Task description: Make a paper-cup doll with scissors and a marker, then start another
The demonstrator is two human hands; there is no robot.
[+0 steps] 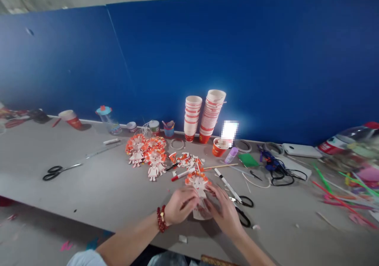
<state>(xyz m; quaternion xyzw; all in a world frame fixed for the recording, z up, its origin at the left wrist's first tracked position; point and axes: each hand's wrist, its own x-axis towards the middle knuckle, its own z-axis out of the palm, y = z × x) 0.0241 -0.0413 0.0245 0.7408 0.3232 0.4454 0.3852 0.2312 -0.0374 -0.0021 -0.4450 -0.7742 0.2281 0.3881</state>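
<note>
A paper figure with an orange mane and a drawn face lies near the front of the table between my two hands. My left hand, below a wrist with red beads, is closed on the figure's left side, fingers bent over its body. On the other side my right hand curls its fingers and thumb against the paper's edge. A pale paper piece shows between the hands, partly covered by fingers. Black-handled scissors lie just right of my right hand, and a white marker rests above them.
Finished-looking paper figures lie piled left of centre, beside paper scraps and a red marker. Two tall paper cup stacks stand by the blue wall. Other scissors lie left; pipe cleaners spread at right.
</note>
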